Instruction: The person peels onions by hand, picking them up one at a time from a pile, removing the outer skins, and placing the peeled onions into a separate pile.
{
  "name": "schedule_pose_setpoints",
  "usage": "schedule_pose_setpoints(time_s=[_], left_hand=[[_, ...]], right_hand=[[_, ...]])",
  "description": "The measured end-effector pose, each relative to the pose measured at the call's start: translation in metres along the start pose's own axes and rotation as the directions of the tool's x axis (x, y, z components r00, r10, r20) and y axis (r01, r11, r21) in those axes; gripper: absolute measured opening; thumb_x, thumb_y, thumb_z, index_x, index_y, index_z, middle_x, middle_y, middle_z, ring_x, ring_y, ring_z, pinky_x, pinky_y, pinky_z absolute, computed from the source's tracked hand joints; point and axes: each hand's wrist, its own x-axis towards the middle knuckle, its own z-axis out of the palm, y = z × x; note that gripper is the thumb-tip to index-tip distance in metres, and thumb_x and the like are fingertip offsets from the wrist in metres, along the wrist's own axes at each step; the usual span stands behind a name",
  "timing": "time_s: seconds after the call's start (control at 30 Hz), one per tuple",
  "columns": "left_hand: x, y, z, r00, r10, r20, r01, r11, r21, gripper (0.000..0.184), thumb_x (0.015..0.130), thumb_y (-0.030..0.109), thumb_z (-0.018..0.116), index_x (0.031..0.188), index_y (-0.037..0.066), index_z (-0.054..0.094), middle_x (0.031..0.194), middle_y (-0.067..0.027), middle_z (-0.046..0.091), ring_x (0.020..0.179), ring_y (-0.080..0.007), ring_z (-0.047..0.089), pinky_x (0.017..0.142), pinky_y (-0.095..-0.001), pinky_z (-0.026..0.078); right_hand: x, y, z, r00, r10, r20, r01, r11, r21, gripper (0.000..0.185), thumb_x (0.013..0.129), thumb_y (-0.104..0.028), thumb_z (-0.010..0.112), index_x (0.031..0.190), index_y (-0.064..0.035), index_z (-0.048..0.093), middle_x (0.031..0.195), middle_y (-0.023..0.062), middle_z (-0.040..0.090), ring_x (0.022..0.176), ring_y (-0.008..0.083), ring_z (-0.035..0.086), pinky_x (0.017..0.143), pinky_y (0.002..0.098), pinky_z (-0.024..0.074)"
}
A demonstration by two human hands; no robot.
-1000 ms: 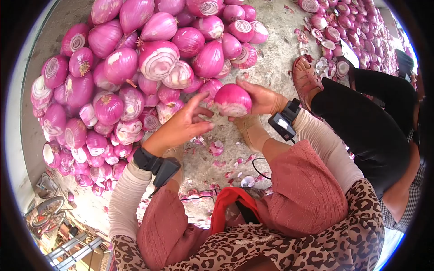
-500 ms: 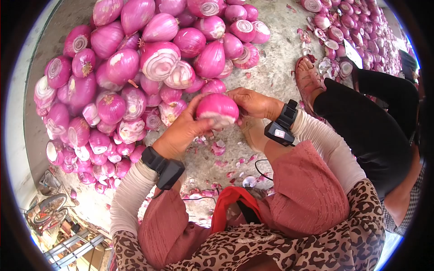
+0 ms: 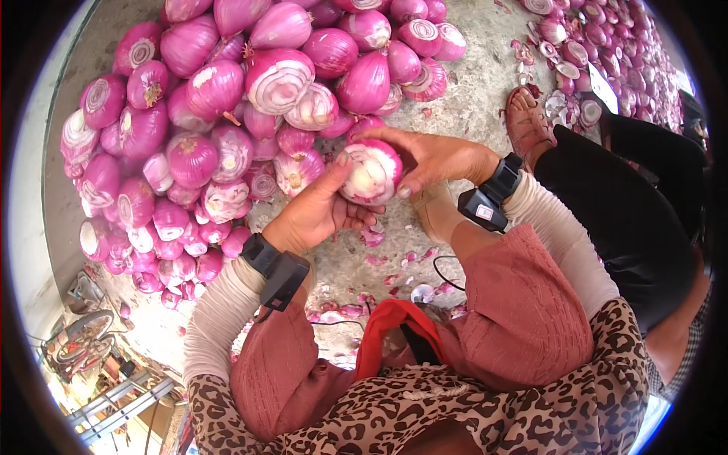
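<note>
A purple onion with a pale, partly bare face turned up is between my two hands. My left hand holds it from the left and below, with the thumb on its side. Around its top and right side curve the fingers of my right hand, thumb near its lower right. Just beyond my hands and to the left rises a large pile of purple onions, some showing pale cut ends.
Another onion heap lies at the upper right, near a co-worker's sandalled foot and black-clad leg. Skin scraps litter the concrete floor. A bicycle and a ladder appear at lower left.
My left hand has taken hold of the onion, which was in my right hand alone one second ago. The onion has turned, and its pale face now shows upward.
</note>
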Motion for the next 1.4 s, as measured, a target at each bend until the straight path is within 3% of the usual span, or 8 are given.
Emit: schedule_pose_setpoints(time_s=[0.07, 0.27, 0.3, 0.47, 0.67, 0.73, 0.93, 1.4], left_hand=[[-0.001, -0.002, 0.003, 0.999, -0.044, 0.007, 0.043, 0.999, 0.021, 0.062, 0.09, 0.057, 0.043, 0.122, 0.004, 0.049, 0.097, -0.0173, 0.064, 0.081, -0.0242, 0.064, 0.069, -0.033, 0.051], [0.001, -0.005, 0.009, 0.996, -0.08, -0.049, 0.09, 0.958, 0.271, 0.054, 0.088, 0.048, 0.054, 0.117, 0.003, 0.05, 0.093, -0.0151, 0.066, 0.078, -0.0227, 0.066, 0.063, -0.0281, 0.051], [0.001, -0.004, 0.009, 0.995, -0.094, -0.022, 0.096, 0.963, 0.251, 0.051, 0.087, 0.042, 0.06, 0.116, 0.003, 0.048, 0.091, -0.0092, 0.064, 0.076, -0.0157, 0.065, 0.066, -0.026, 0.053], [0.001, -0.005, 0.011, 0.997, -0.057, -0.054, 0.073, 0.927, 0.367, 0.044, 0.088, 0.037, 0.061, 0.114, 0.003, 0.05, 0.09, -0.008, 0.064, 0.076, -0.0141, 0.065, 0.064, -0.0248, 0.052], [0.002, -0.01, 0.0, 0.988, 0.064, -0.141, 0.015, 0.868, 0.496, 0.019, 0.09, 0.017, 0.057, 0.105, 0.004, 0.056, 0.088, -0.0071, 0.065, 0.075, -0.0129, 0.063, 0.064, -0.0231, 0.048], [0.002, -0.009, -0.011, 0.98, 0.082, -0.18, 0.025, 0.853, 0.522, 0.015, 0.091, 0.014, 0.054, 0.103, 0.005, 0.057, 0.087, -0.0062, 0.065, 0.076, -0.0124, 0.062, 0.065, -0.0235, 0.048], [-0.006, 0.003, -0.025, 0.946, 0.148, -0.289, -0.003, 0.893, 0.45, 0.013, 0.092, 0.016, 0.052, 0.097, 0.004, 0.057, 0.089, -0.0058, 0.064, 0.078, -0.0131, 0.061, 0.069, -0.0259, 0.049], [-0.023, 0.033, -0.054, 0.835, 0.377, -0.401, -0.258, 0.912, 0.32, 0.015, 0.091, 0.009, 0.051, 0.106, 0.008, 0.052, 0.092, -0.0077, 0.063, 0.077, -0.0155, 0.06, 0.065, -0.0264, 0.047]], right_hand=[[0.008, 0.007, -0.007, 0.994, -0.035, 0.106, 0.057, 0.975, -0.213, 0.091, 0.065, -0.032, 0.082, 0.136, -0.0056, 0.032, 0.126, 0.0092, 0.047, 0.115, 0.0183, 0.046, 0.097, 0.0311, 0.0381], [0.003, 0.019, -0.01, 0.993, 0.017, 0.116, -0.003, 0.993, -0.121, 0.087, 0.065, -0.033, 0.082, 0.132, -0.0026, 0.036, 0.122, 0.0095, 0.05, 0.114, 0.0184, 0.046, 0.099, 0.0307, 0.0361], [0.002, 0.021, -0.01, 0.994, 0.032, 0.1, -0.025, 0.997, -0.069, 0.087, 0.066, -0.034, 0.082, 0.132, -0.0023, 0.036, 0.123, 0.0095, 0.05, 0.114, 0.0184, 0.047, 0.099, 0.0309, 0.0357], [-0.005, 0.028, -0.01, 0.995, 0.045, 0.086, -0.052, 0.995, 0.09, 0.08, 0.073, -0.033, 0.077, 0.133, -0.0022, 0.035, 0.124, 0.0093, 0.05, 0.115, 0.0178, 0.047, 0.097, 0.0313, 0.0386], [-0.016, 0.047, -0.022, 0.984, 0.159, 0.078, -0.177, 0.847, 0.501, 0.063, 0.086, -0.028, 0.064, 0.135, -0.0035, 0.032, 0.123, 0.011, 0.051, 0.1, 0.0199, 0.059, 0.073, 0.03, 0.0527], [-0.021, 0.054, -0.029, 0.992, 0.125, 0.029, -0.123, 0.86, 0.495, 0.066, 0.086, -0.03, 0.063, 0.136, -0.0044, 0.029, 0.121, 0.0111, 0.052, 0.093, 0.0228, 0.062, 0.068, 0.0313, 0.0539], [-0.034, 0.044, -0.037, 0.983, 0.168, -0.072, -0.114, 0.871, 0.478, 0.072, 0.084, -0.029, 0.066, 0.138, -0.0054, 0.025, 0.131, 0.0114, 0.043, 0.119, 0.0246, 0.047, 0.089, 0.0398, 0.0495], [-0.078, 0.023, -0.114, 0.793, 0.203, -0.574, 0.044, 0.921, 0.387, 0.043, 0.092, -0.027, 0.053, 0.128, -0.0076, 0.04, 0.118, 0.0103, 0.056, 0.098, 0.0256, 0.06, 0.076, 0.0374, 0.0546]])
